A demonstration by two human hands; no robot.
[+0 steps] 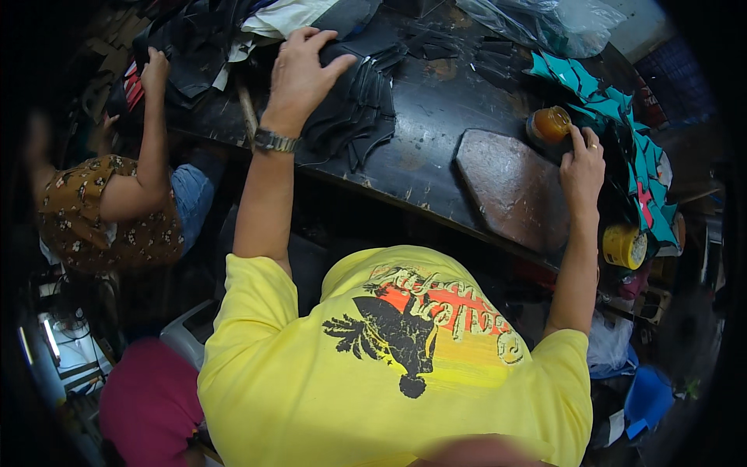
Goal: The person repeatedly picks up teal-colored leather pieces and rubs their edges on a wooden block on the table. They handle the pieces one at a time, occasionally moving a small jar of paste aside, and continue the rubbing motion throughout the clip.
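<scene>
My left hand (302, 78) is over the stacked black cut pieces (354, 113) on the dark table, its fingers apart and a watch on the wrist. Its fingertips are close to a white cloth-like piece (292, 17). At the right, my right hand (583, 161) has its index finger at the edge of a jar (548, 124) with amber contents. The other fingers curl inward, and whatever they may hold is hidden. Just left of this hand lies a brown, flat, many-sided slab (510, 187) on the table.
Teal cut pieces (646, 175) overlap along the table's right end, above a yellow tub (625, 246). Clear plastic bags (552, 23) lie at the far edge. On the left, another person in a brown floral top (117, 210) handles black material (191, 50).
</scene>
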